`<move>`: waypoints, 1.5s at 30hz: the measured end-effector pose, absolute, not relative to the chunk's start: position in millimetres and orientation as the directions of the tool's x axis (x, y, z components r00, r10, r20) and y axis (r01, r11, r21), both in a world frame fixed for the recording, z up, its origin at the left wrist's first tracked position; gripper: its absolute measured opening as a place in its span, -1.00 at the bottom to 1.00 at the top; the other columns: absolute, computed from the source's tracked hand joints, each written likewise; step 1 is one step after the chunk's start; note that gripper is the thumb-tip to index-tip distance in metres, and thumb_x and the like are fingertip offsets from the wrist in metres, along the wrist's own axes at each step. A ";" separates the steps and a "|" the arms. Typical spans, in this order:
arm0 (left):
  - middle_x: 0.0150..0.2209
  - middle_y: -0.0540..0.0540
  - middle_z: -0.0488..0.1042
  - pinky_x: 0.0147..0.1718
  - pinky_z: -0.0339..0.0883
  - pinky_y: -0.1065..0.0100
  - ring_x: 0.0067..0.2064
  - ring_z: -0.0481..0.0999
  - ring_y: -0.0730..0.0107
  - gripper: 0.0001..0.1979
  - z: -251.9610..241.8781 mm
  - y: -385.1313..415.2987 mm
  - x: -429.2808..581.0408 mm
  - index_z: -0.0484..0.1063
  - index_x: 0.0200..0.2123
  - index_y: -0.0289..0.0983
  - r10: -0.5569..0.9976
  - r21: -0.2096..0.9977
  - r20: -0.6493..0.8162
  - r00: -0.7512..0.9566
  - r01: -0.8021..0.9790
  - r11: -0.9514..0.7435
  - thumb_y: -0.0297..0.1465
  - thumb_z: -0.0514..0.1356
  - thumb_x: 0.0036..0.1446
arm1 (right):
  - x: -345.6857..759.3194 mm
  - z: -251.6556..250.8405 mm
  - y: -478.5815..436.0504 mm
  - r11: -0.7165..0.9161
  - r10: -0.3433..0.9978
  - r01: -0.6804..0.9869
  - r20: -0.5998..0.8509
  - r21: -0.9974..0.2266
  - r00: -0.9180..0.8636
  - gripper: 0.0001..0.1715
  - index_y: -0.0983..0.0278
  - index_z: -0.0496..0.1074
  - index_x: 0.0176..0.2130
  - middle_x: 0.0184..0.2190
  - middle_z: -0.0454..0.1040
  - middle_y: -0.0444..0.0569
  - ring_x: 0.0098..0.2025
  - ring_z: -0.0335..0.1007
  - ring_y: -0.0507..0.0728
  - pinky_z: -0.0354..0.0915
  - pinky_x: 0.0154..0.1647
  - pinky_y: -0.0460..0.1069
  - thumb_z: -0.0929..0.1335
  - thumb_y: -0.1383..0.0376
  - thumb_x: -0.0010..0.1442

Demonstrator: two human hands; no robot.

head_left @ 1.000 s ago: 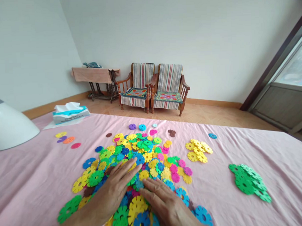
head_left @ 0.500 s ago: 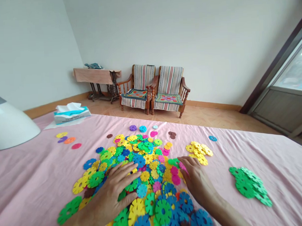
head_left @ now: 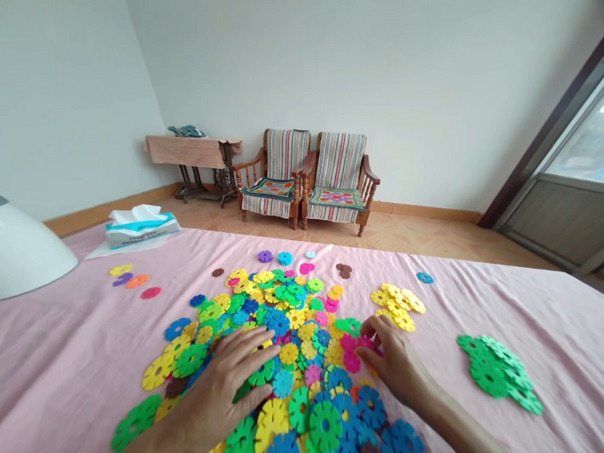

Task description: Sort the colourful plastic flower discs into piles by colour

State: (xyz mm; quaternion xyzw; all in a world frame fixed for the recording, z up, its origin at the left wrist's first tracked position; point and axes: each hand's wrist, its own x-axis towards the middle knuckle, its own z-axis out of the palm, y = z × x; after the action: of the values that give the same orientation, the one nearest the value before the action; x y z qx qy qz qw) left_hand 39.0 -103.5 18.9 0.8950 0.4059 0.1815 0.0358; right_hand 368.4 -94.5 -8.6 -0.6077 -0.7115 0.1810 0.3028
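A big heap of flat, notched plastic discs [head_left: 281, 321] in green, yellow, blue and pink lies on a pink cloth [head_left: 62, 357]. My left hand [head_left: 223, 383] rests flat on the heap's near left part, fingers stretched out over the discs. My right hand [head_left: 388, 359] sits at the heap's right edge with its fingers curled and pinching at a pink disc [head_left: 364, 342]. A separate group of yellow discs [head_left: 398, 302] lies just beyond my right hand. Further right is a pile of green discs [head_left: 498, 368].
A white curved object [head_left: 17, 252] stands at the far left. A tissue pack [head_left: 139, 227] and a few stray discs [head_left: 131, 281] lie near the cloth's back left. Two striped armchairs [head_left: 304, 176] and a small table [head_left: 193, 154] stand by the far wall.
My right hand left the middle of the heap, swung right to its edge, and has now curled its fingers around a pink disc. My left hand has barely moved.
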 end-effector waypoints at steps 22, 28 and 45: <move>0.20 -0.01 0.30 0.09 0.31 -0.04 0.21 0.26 0.10 -0.55 19.4 -104.0 39.4 0.25 0.18 0.05 0.737 0.197 0.315 0.598 0.718 -0.667 -0.22 0.16 0.21 | 390.9 49.8 -104.5 0.100 0.962 0.868 -0.177 -0.487 -0.210 -0.81 0.26 0.34 -0.36 -0.40 0.39 -0.10 -0.35 0.25 0.05 0.11 -0.33 -0.07 0.30 0.45 -0.08; 0.22 0.00 0.26 0.10 0.28 -0.07 0.23 0.23 0.10 -0.53 19.0 -103.8 39.5 0.21 0.20 0.05 0.740 0.208 0.301 0.601 0.716 -0.666 -0.26 0.15 0.22 | 396.7 52.0 -104.5 0.088 0.959 0.866 -0.194 -0.493 -0.208 -0.85 0.26 0.24 -0.45 -0.46 0.33 -0.14 -0.39 0.20 0.02 0.08 -0.38 -0.09 0.29 0.47 -0.08; 0.20 -0.02 0.29 0.09 0.29 -0.08 0.21 0.26 0.08 -0.53 20.2 -103.7 40.3 0.23 0.19 0.06 0.740 0.240 0.315 0.594 0.704 -0.668 -0.31 0.17 0.21 | 365.6 5.4 -87.2 0.348 0.932 0.702 0.312 -0.622 -0.185 -0.64 0.25 0.40 -0.04 -0.13 0.43 0.08 -0.08 0.32 0.19 0.25 -0.06 0.10 0.24 0.37 0.16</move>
State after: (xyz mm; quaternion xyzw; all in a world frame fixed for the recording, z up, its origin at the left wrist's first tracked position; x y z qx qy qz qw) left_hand 40.3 -103.7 20.2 0.8917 0.4048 0.1973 0.0451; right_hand 365.6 -87.2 5.4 -0.5443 -0.7502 0.1725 0.3335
